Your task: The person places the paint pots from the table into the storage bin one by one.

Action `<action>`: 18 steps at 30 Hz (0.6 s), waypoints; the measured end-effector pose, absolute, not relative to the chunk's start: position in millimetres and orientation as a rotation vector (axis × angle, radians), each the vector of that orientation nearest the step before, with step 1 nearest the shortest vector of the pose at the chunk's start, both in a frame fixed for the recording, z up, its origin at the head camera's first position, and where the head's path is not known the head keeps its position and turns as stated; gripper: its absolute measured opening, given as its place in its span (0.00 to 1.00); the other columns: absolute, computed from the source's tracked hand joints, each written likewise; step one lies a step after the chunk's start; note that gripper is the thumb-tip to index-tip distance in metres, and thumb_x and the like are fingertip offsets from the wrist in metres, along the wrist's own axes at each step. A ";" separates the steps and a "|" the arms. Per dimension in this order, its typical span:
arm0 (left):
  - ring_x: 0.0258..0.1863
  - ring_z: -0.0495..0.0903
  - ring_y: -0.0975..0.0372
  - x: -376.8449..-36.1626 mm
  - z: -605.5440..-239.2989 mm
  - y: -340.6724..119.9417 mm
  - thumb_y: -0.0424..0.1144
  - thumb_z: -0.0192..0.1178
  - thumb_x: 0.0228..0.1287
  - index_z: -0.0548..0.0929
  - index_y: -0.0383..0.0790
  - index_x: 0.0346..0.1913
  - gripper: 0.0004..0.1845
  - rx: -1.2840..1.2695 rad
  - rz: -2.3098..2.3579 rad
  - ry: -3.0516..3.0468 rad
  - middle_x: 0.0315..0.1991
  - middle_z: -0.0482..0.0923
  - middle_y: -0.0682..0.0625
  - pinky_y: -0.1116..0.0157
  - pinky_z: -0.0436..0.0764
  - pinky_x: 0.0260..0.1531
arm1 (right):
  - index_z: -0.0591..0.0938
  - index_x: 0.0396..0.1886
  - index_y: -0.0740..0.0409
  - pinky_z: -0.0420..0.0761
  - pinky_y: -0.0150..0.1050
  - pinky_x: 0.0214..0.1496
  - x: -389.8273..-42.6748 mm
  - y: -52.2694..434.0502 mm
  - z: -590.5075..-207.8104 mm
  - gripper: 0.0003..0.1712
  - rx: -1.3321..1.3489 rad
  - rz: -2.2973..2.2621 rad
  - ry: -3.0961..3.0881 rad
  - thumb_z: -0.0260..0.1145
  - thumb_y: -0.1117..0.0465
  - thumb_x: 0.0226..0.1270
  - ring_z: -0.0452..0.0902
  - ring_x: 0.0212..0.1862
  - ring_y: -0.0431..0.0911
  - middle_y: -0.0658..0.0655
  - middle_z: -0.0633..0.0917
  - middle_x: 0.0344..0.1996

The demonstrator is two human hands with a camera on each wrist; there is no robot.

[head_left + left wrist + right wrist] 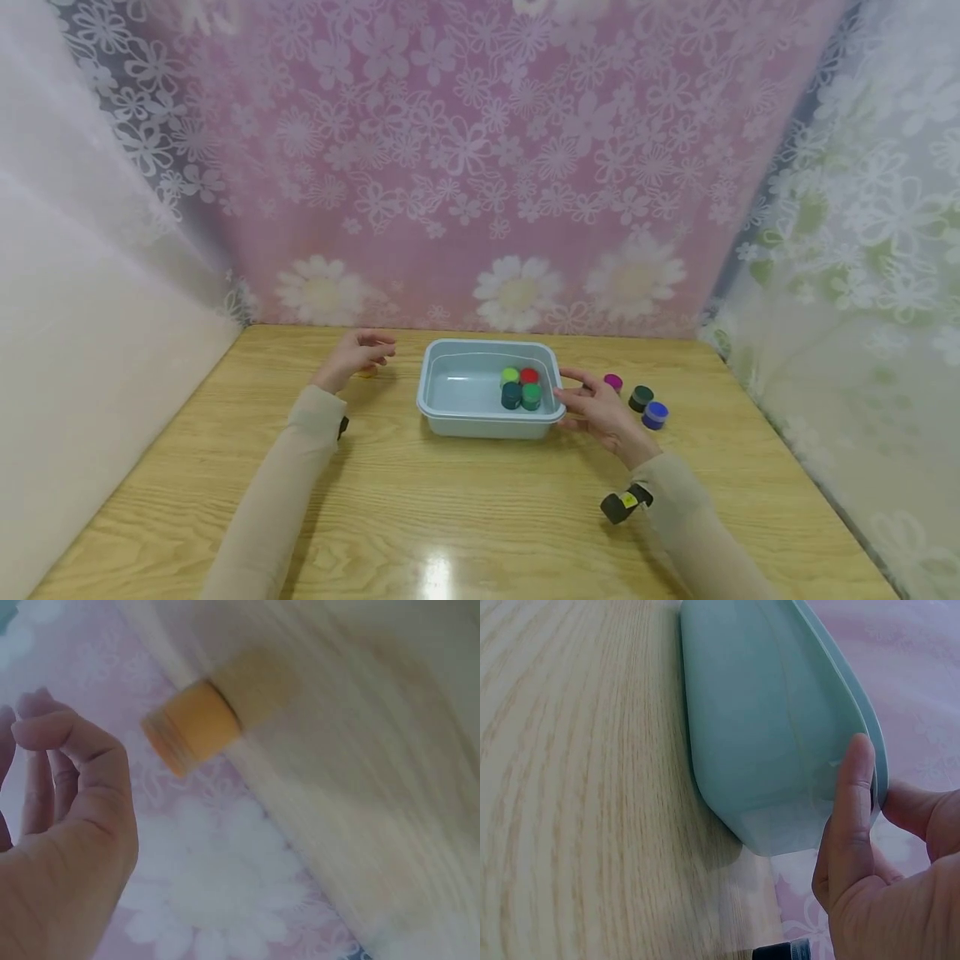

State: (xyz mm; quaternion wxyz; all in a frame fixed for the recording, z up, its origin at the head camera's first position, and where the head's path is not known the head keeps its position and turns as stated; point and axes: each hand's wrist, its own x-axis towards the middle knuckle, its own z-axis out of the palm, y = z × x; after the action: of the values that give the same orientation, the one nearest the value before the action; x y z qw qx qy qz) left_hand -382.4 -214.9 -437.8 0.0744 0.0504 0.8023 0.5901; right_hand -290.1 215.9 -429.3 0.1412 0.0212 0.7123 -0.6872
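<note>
Wooden table (465, 508) lies bare in front; right hand (600, 412) pinches tub (450, 392) rim; left hand (352, 354) fingers loose.

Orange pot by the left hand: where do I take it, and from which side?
Take the orange pot round its curved side wall, just below the cap, coming down from above with the left hand. It stands upright on the table, apart from the tub, with open wood all round, so thumb and fingers can straddle it. A round wall suits an opposed pinch grip.
</note>
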 end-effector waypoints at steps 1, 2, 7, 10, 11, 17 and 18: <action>0.53 0.76 0.39 -381.3 -437.4 -217.5 0.41 0.61 0.70 0.77 0.35 0.61 0.21 0.138 1.782 2.411 0.54 0.79 0.36 0.47 0.82 0.50 | 0.61 0.75 0.54 0.88 0.38 0.40 -290.1 215.6 -428.6 0.36 0.063 -1.983 2.056 0.64 0.60 0.70 0.84 0.45 0.47 0.71 0.74 0.61; 0.53 0.76 0.40 -380.1 -436.9 -219.8 0.40 0.61 0.70 0.76 0.34 0.62 0.21 0.127 1.786 2.421 0.55 0.79 0.37 0.48 0.82 0.50 | 0.61 0.75 0.54 0.88 0.38 0.40 -289.9 215.3 -427.9 0.36 0.066 -1.984 2.054 0.64 0.61 0.71 0.83 0.45 0.47 0.72 0.74 0.61; 0.55 0.75 0.46 -376.9 -436.7 -229.9 0.39 0.61 0.69 0.75 0.32 0.63 0.24 0.049 1.775 2.470 0.62 0.74 0.37 0.53 0.78 0.52 | 0.61 0.75 0.54 0.88 0.38 0.40 -289.4 215.6 -426.8 0.36 0.065 -1.992 2.038 0.64 0.61 0.71 0.84 0.45 0.47 0.72 0.74 0.61; 0.59 0.72 0.48 -375.9 -438.8 -234.7 0.40 0.61 0.69 0.73 0.31 0.65 0.25 -0.009 1.759 2.469 0.66 0.71 0.36 0.53 0.76 0.57 | 0.61 0.75 0.55 0.88 0.38 0.39 -289.7 216.3 -427.4 0.37 0.069 -2.003 2.023 0.65 0.61 0.70 0.84 0.44 0.47 0.72 0.75 0.60; 0.60 0.71 0.48 -375.8 -439.8 -236.0 0.39 0.61 0.69 0.73 0.32 0.66 0.26 -0.033 1.759 2.459 0.67 0.70 0.37 0.52 0.75 0.59 | 0.61 0.75 0.55 0.88 0.38 0.39 -289.9 216.4 -427.7 0.37 0.071 -2.007 2.018 0.65 0.61 0.70 0.84 0.44 0.47 0.72 0.75 0.60; 0.57 0.74 0.51 -377.4 -444.1 -241.6 0.35 0.61 0.68 0.71 0.34 0.68 0.26 -0.101 1.711 2.415 0.67 0.69 0.38 0.51 0.75 0.62 | 0.62 0.74 0.54 0.88 0.37 0.38 -291.0 216.1 -427.9 0.37 0.082 -2.004 2.020 0.66 0.61 0.69 0.84 0.44 0.48 0.71 0.75 0.60; 0.54 0.75 0.51 -377.6 -444.4 -242.0 0.35 0.61 0.68 0.71 0.34 0.68 0.27 -0.098 1.700 2.404 0.67 0.69 0.38 0.51 0.76 0.61 | 0.62 0.74 0.54 0.88 0.37 0.38 -291.1 215.8 -427.6 0.37 0.083 -2.001 2.026 0.65 0.61 0.69 0.84 0.44 0.48 0.71 0.75 0.60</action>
State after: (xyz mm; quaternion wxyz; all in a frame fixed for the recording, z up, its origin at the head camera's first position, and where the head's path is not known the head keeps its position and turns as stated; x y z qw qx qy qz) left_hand -377.6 -242.0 -444.4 0.0979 -0.0333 0.8121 0.5742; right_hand -291.1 215.8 -427.6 0.1460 0.0287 0.7036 -0.6948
